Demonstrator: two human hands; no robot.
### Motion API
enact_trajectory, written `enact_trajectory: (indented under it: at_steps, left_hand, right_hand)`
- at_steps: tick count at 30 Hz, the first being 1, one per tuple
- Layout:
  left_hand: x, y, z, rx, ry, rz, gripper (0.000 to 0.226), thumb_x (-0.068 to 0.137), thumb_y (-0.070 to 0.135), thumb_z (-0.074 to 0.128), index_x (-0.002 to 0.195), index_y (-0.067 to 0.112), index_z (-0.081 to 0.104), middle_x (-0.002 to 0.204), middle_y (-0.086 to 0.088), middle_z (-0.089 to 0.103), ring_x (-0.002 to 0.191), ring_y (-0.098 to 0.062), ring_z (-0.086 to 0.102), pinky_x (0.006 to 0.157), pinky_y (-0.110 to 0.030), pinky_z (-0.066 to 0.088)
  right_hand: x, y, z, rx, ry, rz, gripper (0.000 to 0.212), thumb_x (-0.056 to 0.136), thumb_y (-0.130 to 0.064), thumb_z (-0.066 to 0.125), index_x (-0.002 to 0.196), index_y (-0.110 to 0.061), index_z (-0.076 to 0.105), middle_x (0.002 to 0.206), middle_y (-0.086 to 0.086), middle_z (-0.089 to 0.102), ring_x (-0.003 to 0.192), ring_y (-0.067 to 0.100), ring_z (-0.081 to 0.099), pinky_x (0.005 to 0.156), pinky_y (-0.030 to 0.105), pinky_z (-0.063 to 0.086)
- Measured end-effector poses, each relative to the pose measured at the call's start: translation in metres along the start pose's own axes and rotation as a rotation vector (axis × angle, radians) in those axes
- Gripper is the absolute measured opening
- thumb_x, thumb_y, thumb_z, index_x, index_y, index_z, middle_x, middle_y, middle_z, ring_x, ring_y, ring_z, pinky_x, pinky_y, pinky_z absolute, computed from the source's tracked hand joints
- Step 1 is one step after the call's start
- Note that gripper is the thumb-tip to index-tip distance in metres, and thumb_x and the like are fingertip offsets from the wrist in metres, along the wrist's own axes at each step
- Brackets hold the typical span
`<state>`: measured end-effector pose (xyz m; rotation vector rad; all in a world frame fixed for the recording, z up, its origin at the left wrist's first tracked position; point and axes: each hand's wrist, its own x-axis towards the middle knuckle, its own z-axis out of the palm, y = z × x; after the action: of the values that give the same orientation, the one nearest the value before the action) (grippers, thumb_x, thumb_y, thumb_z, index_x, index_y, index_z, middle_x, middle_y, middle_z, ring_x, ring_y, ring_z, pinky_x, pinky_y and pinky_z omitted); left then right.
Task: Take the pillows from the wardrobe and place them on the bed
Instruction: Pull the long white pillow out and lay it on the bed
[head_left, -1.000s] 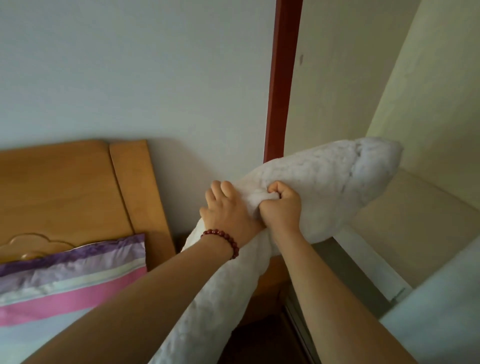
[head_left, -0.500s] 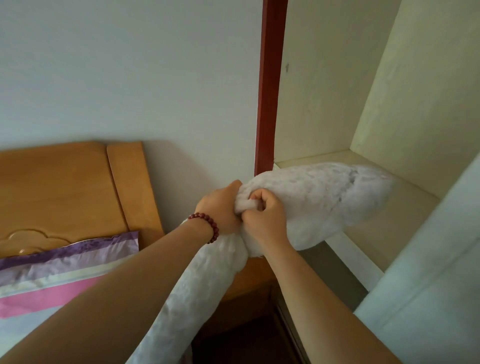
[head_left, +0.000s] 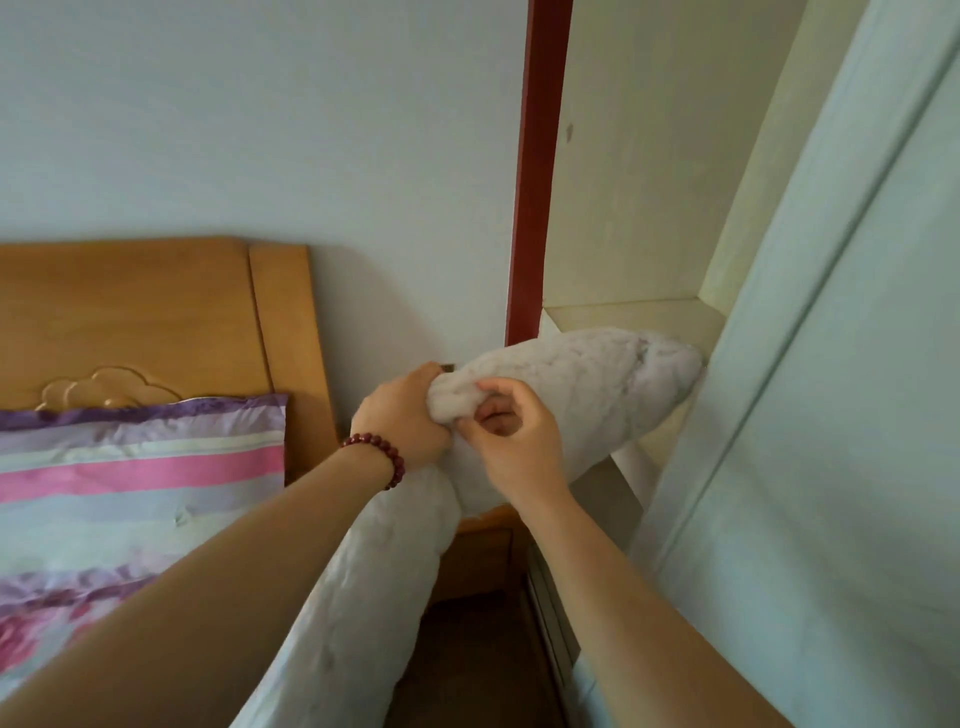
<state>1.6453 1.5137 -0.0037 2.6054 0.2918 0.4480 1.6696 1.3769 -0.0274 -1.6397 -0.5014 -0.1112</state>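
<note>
A long white pillow (head_left: 576, 384) hangs bent in front of me, its far end resting at the edge of the wardrobe shelf (head_left: 623, 314), its near end drooping below my left forearm. My left hand (head_left: 402, 415), with a red bead bracelet on the wrist, is clenched on a bunch of the pillow's fabric. My right hand (head_left: 511, 439) sits right beside it, fingers loosened and partly apart, still touching the fabric. The bed (head_left: 104, 519) with a striped purple, pink and pale blue pillow (head_left: 140, 447) lies to the left.
A wooden headboard (head_left: 156, 322) stands against the wall. The wardrobe's red frame post (head_left: 535, 171) rises at centre. Its pale door (head_left: 831, 415) stands open on the right, close to my right arm. A wooden nightstand (head_left: 478, 556) and dark floor lie below.
The pillow has come further out of the wardrobe and lower. My right hand's fingers have loosened from a tight fist. The view has turned so the door covers more of the shelf.
</note>
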Motion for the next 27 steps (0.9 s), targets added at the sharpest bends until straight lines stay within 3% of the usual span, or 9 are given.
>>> enact_trajectory:
  at_steps: [3, 7, 11, 16, 18, 20, 23, 27]
  left_hand:
    - [-0.031, 0.007, 0.007, -0.116, 0.067, -0.106, 0.018, 0.073, 0.023, 0.064, 0.083, 0.026, 0.050, 0.076, 0.007, 0.059, 0.071, -0.017, 0.056, 0.061, -0.028, 0.041]
    - [-0.054, 0.022, 0.016, -0.262, 0.146, -0.244, 0.020, 0.073, 0.021, 0.063, 0.091, 0.022, 0.055, 0.081, 0.003, 0.062, 0.076, -0.019, 0.059, 0.067, -0.031, 0.047]
    - [-0.058, 0.039, 0.021, -0.398, 0.263, -0.369, 0.020, 0.075, 0.020, 0.061, 0.094, 0.018, 0.054, 0.083, 0.001, 0.061, 0.078, -0.020, 0.058, 0.065, -0.029, 0.043]
    - [-0.051, 0.066, 0.031, -0.385, 0.259, -0.342, 0.024, 0.079, 0.026, 0.059, 0.102, 0.017, 0.054, 0.087, 0.001, 0.060, 0.076, -0.017, 0.056, 0.058, -0.025, 0.038]
    - [-0.047, 0.073, 0.035, -0.393, 0.274, -0.356, 0.021, 0.078, 0.025, 0.059, 0.097, 0.019, 0.052, 0.083, 0.003, 0.058, 0.072, -0.015, 0.053, 0.058, -0.026, 0.038]
    - [-0.043, 0.082, 0.040, -0.401, 0.280, -0.368, 0.021, 0.076, 0.024, 0.060, 0.094, 0.021, 0.050, 0.080, 0.005, 0.055, 0.069, -0.014, 0.051, 0.058, -0.026, 0.037]
    - [-0.041, 0.093, 0.049, -0.389, 0.257, -0.355, 0.021, 0.075, 0.025, 0.061, 0.091, 0.024, 0.046, 0.075, 0.009, 0.051, 0.063, -0.008, 0.047, 0.050, -0.022, 0.031]
    - [-0.036, 0.102, 0.054, -0.403, 0.240, -0.374, 0.023, 0.073, 0.021, 0.061, 0.091, 0.022, 0.046, 0.074, 0.009, 0.052, 0.062, -0.008, 0.047, 0.047, -0.022, 0.031]
  right_hand:
    - [-0.023, -0.001, -0.009, 0.017, -0.008, -0.031, 0.033, 0.076, -0.021, 0.077, 0.104, -0.027, 0.061, 0.096, -0.015, 0.063, 0.088, -0.001, 0.058, 0.075, 0.010, 0.047]
    - [-0.037, -0.003, -0.030, 0.026, 0.022, 0.003, 0.037, 0.077, -0.030, 0.075, 0.110, -0.031, 0.059, 0.113, -0.014, 0.058, 0.104, -0.002, 0.052, 0.087, 0.021, 0.047]
    - [-0.037, -0.007, -0.056, 0.065, 0.130, 0.084, 0.037, 0.078, -0.030, 0.072, 0.112, -0.037, 0.058, 0.115, -0.020, 0.056, 0.108, -0.003, 0.050, 0.084, 0.016, 0.042]
    - [-0.042, -0.003, -0.087, 0.112, 0.212, 0.117, 0.042, 0.080, -0.027, 0.071, 0.119, -0.035, 0.057, 0.117, -0.025, 0.055, 0.110, -0.007, 0.050, 0.087, 0.012, 0.042]
    - [-0.043, 0.000, -0.098, 0.086, 0.267, 0.120, 0.046, 0.081, -0.026, 0.070, 0.123, -0.036, 0.053, 0.120, -0.027, 0.051, 0.113, -0.010, 0.046, 0.095, 0.018, 0.042]
    - [-0.042, 0.003, -0.111, 0.060, 0.329, 0.130, 0.051, 0.082, -0.023, 0.068, 0.128, -0.035, 0.049, 0.128, -0.019, 0.048, 0.120, -0.003, 0.042, 0.102, 0.024, 0.039]
    - [-0.037, 0.005, -0.129, 0.053, 0.393, 0.158, 0.053, 0.084, -0.018, 0.064, 0.131, -0.030, 0.046, 0.127, -0.017, 0.045, 0.118, -0.004, 0.038, 0.105, 0.028, 0.036]
    - [-0.038, 0.007, -0.138, -0.011, 0.447, 0.200, 0.052, 0.085, -0.015, 0.059, 0.133, -0.025, 0.043, 0.135, -0.008, 0.044, 0.115, -0.001, 0.038, 0.091, 0.010, 0.034]
